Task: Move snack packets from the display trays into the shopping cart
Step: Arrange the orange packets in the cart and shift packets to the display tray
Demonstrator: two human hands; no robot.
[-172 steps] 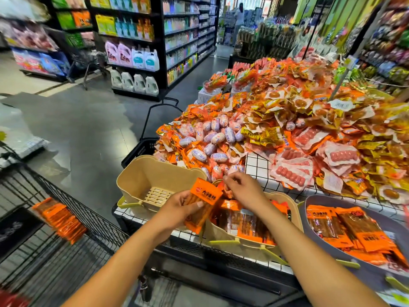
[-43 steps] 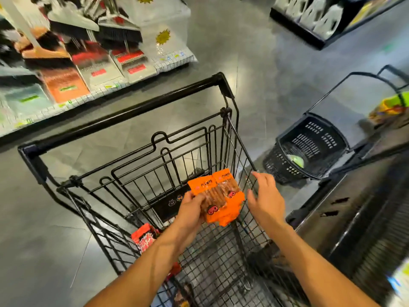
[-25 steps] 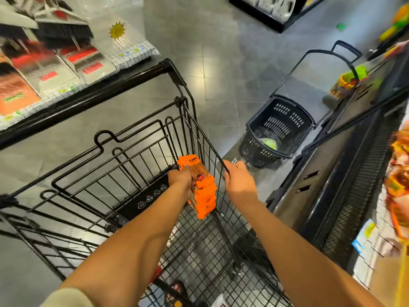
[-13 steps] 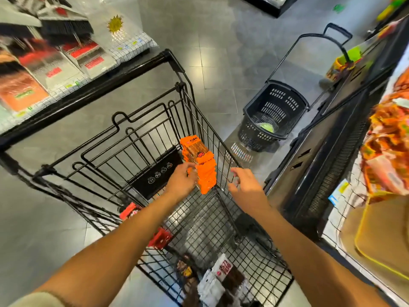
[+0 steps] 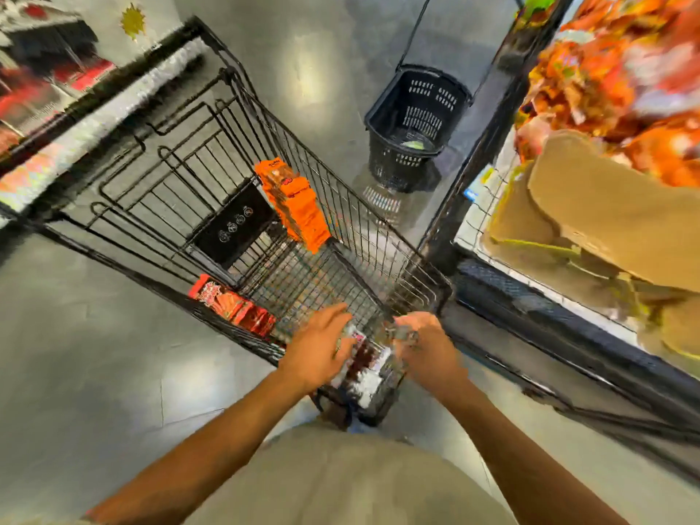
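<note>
The black wire shopping cart (image 5: 363,225) stands below me on the grey floor. A stack of orange snack packets (image 5: 297,204) leans inside it against the right wall, beside the folded seat panel. Red packets (image 5: 236,309) lie at its left edge, and white and dark packets (image 5: 365,367) lie at the near end. My left hand (image 5: 320,348) hovers over the near end with fingers spread and holds nothing. My right hand (image 5: 428,344) hovers beside it, loosely curled and empty. Beige display trays (image 5: 610,225) sit on the stand at the right, blurred.
A heap of orange snack packets (image 5: 621,66) fills the display stand at the right, above its black base (image 5: 568,335). A black plastic basket (image 5: 414,119) stands on the floor beyond the cart. A shelf with brushes (image 5: 53,81) runs along the left.
My left hand has let go of the orange stack, which now rests in the cart. Both hands have drawn back to the cart's near end, and the view has swung towards the display stand.
</note>
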